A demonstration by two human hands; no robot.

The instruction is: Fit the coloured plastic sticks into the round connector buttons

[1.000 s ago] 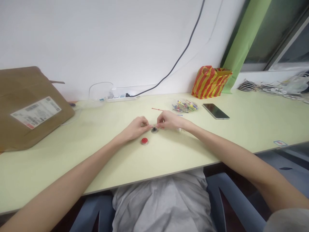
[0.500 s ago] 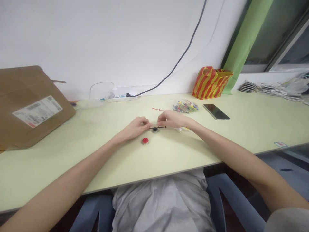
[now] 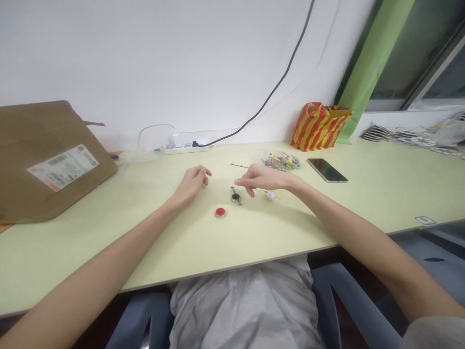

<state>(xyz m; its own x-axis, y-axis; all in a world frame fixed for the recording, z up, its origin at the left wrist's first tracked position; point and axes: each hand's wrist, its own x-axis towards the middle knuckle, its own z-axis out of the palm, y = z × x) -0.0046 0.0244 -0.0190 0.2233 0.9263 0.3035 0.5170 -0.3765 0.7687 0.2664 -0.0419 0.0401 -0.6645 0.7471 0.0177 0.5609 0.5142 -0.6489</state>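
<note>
A round black piece [image 3: 236, 197] on a clear base lies on the table between my hands, with a thin dark pointer across its top, slanted and partly blurred. To its left, my left hand [image 3: 192, 185] rests apart from it, fingers loosely bent with nothing in them. My right hand [image 3: 261, 177] hovers just right of the black piece, thumb stretched out and fingers apart, empty. Closer to me lies a red round piece [image 3: 220, 212] on a clear base. Under the right wrist is a white piece [image 3: 271, 195] with a yellow pointer. A thin red pointer [image 3: 240, 166] lies behind.
A clear bag of colourful small parts [image 3: 280, 161] lies behind my right hand, beside a phone [image 3: 327, 170]. A striped bag [image 3: 321, 126] stands by the wall. At left is a cardboard box [image 3: 54, 160]; a power strip [image 3: 186, 150] lies along the wall.
Both hands have come away from the black piece, the left one moving left and the right one slightly right. The dark pointer has turned from nearly level to a steep slant.
</note>
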